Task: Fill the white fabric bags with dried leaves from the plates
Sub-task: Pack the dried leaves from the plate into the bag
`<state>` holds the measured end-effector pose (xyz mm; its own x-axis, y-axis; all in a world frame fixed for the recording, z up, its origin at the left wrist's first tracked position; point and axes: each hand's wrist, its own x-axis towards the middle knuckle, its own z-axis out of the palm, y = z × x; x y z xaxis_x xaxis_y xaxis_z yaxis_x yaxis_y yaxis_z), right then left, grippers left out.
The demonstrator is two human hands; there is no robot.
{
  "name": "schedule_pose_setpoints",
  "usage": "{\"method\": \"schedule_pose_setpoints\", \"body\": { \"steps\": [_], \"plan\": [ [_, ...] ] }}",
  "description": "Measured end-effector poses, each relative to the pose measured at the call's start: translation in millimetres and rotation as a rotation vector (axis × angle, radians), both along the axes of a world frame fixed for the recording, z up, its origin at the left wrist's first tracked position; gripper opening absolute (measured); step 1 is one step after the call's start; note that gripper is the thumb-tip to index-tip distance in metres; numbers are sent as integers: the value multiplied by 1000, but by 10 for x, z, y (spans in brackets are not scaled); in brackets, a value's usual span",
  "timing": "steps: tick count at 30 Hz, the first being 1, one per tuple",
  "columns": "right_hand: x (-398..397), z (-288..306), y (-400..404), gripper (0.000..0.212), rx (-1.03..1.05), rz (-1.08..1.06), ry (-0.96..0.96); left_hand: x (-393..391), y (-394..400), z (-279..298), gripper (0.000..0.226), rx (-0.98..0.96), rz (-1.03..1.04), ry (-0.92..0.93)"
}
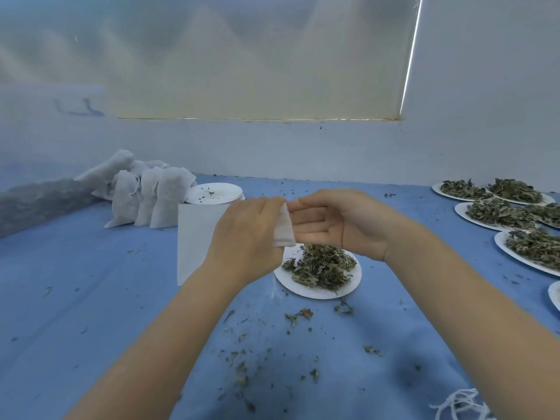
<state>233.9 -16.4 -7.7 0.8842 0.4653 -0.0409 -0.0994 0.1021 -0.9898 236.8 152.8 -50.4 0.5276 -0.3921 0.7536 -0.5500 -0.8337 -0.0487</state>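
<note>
My left hand [245,234] grips an empty white fabric bag [194,237] by its mouth, and the flat bag hangs down behind that hand. My right hand [339,224] is held palm up with straight fingers that reach into the bag's opening [284,227]. Just below both hands a white plate [318,291] carries a heap of dried leaves [321,265]. Several filled, tied white bags [148,197] stand at the back left.
A stack of empty plates [215,194] sits behind the bag. Several plates of dried leaves [500,210] line the right side. Leaf crumbs [242,359] litter the blue cloth in front. White strings [460,404] lie at the bottom right. A wall runs close behind.
</note>
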Motion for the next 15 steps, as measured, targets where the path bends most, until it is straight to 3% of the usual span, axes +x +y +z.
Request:
{"method": "schedule_pose_setpoints", "body": {
  "steps": [4,8,11,15],
  "plan": [
    [158,-209,-107,18,-202,-112,-170,150,7,-225,41,-5,80,167],
    [410,-392,-343,19,-913,-421,-554,380,-18,-379,46,-3,114,282],
    [546,-515,-389,37,-1170,-338,-591,538,-45,-449,49,-14,128,363],
    [631,-721,-283,64,-1331,-222,-601,673,-75,-534,55,-90,86,461]
  ]
}}
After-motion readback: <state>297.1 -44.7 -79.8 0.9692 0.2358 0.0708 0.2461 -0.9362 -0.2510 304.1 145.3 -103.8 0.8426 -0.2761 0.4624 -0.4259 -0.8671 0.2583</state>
